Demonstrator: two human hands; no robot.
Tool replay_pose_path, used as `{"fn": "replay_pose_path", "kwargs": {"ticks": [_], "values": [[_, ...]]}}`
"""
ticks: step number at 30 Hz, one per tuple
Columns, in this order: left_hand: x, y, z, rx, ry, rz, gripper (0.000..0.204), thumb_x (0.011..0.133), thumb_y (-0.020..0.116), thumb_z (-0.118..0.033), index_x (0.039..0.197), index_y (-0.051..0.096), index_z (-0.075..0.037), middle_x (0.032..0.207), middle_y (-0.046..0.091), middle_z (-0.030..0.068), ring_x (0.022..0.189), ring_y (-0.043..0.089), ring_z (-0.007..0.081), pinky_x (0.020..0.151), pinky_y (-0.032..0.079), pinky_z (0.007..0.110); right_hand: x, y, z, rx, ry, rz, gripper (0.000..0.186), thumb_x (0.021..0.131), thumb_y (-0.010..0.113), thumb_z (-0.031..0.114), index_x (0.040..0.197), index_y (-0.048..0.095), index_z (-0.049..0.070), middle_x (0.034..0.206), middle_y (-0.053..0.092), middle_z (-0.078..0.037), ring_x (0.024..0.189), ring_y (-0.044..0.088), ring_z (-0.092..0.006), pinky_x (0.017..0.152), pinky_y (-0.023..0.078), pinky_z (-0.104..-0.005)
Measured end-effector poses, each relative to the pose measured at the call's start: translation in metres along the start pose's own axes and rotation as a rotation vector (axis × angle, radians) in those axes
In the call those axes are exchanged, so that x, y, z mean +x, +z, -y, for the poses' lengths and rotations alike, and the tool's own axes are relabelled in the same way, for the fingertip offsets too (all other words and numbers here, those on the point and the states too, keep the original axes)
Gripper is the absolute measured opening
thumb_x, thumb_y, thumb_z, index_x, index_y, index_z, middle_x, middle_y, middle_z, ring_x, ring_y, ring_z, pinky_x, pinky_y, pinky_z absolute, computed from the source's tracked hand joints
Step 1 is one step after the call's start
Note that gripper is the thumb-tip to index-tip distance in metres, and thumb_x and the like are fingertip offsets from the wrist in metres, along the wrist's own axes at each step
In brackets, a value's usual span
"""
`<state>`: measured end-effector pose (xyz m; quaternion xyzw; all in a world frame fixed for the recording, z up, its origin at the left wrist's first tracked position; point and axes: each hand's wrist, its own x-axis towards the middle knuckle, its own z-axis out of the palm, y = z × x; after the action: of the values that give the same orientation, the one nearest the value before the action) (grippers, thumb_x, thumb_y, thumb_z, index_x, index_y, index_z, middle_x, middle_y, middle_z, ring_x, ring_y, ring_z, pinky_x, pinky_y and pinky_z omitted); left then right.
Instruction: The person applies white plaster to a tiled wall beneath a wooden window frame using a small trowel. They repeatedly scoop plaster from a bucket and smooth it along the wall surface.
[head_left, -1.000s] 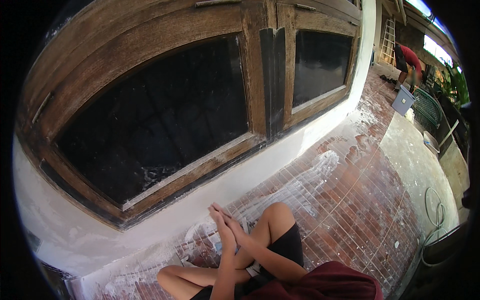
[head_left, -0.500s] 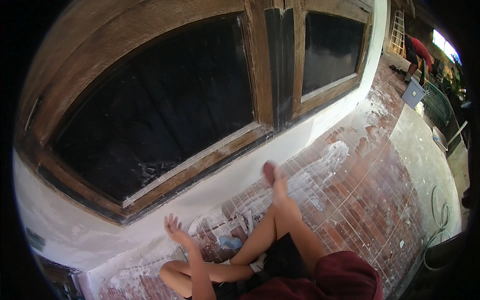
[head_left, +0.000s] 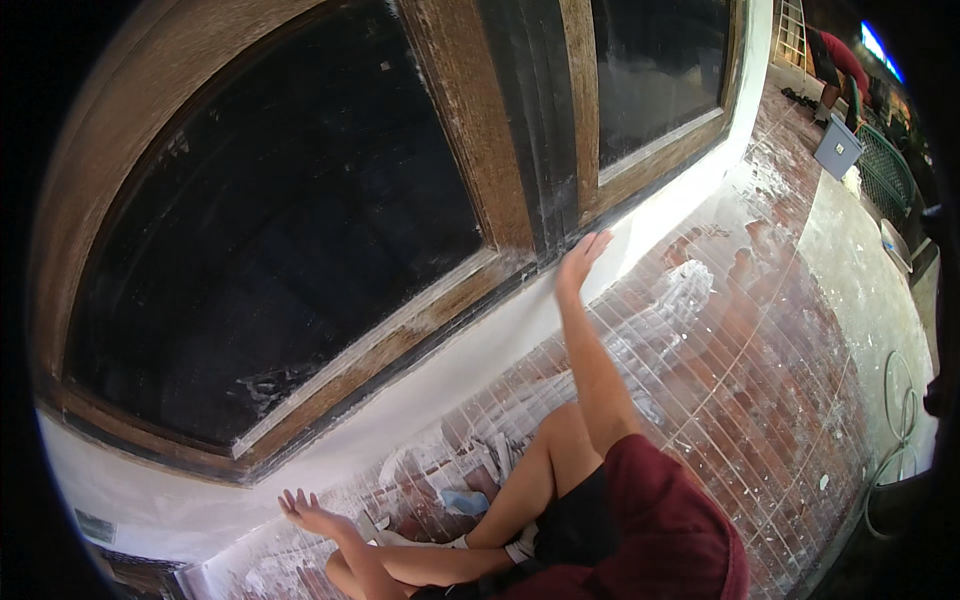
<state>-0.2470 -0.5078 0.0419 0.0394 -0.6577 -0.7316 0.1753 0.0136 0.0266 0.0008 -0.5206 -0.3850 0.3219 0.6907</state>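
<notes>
My right hand (head_left: 584, 262) reaches out to the white wall (head_left: 520, 320), just under the wooden window frame (head_left: 500, 200). Its fingers are stretched and close together against the wall. A dark reddish flat piece showed in this hand a moment ago; the hand now hides it, and its kind cannot be made out. Palm up and fingers spread, my left hand (head_left: 312, 514) hovers near the foot of the wall with nothing in it. Dark panes (head_left: 290, 230) fill the frame.
I sit on a dusty brick-tiled floor (head_left: 740, 360) with white smears. A light-blue cloth or mask (head_left: 464, 501) lies by my legs. At the far right are a grey bin (head_left: 838, 148), a green mesh (head_left: 886, 175), a hose (head_left: 893, 400), a ladder (head_left: 790, 35) and a bent-over person (head_left: 840, 60).
My right hand has moved up and away from me, onto the wall under the frame. My left hand has gone lower and left. The view has shifted slightly.
</notes>
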Motion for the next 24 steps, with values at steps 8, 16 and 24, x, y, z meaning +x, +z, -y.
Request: {"fn": "replay_pose_path", "kwargs": {"ticks": [8, 16, 24], "values": [[0.05, -0.03, 0.0, 0.046, 0.014, -0.126, 0.056, 0.1, 0.039, -0.029, 0.149, 0.028, -0.005, 0.151, 0.036, 0.0163, 0.138, 0.038, 0.0295, 0.112, 0.034, 0.045, 0.034, -0.006, 0.003, 0.049, -0.035, -0.071, 0.061, 0.107, 0.024, 0.036, 0.152, 0.017, -0.005, 0.16, 0.01, -0.023, 0.15, 0.006, -0.0334, 0.122, 0.004, -0.0403], [0.046, -0.013, 0.011, -0.089, -0.109, -0.013, 0.066, 0.101, 0.037, -0.038, 0.154, 0.014, -0.006, 0.159, 0.018, 0.0184, 0.145, 0.025, 0.0324, 0.115, 0.031, 0.044, 0.063, -0.007, -0.011, 0.038, 0.024, -0.105, 0.061, 0.106, 0.023, 0.037, 0.153, 0.017, -0.002, 0.161, 0.008, -0.02, 0.15, 0.006, -0.0327, 0.122, 0.004, -0.0398], [0.084, -0.03, 0.033, 0.022, 0.021, -0.018, 0.072, 0.101, 0.036, -0.045, 0.155, 0.009, -0.005, 0.159, 0.014, 0.0204, 0.145, 0.024, 0.0343, 0.116, 0.028, 0.045, 0.015, 0.003, 0.002, 0.058, 0.017, -0.126, 0.058, 0.107, 0.025, 0.033, 0.152, 0.018, -0.003, 0.161, 0.011, -0.019, 0.149, 0.011, -0.0318, 0.123, 0.006, -0.0394]]}}
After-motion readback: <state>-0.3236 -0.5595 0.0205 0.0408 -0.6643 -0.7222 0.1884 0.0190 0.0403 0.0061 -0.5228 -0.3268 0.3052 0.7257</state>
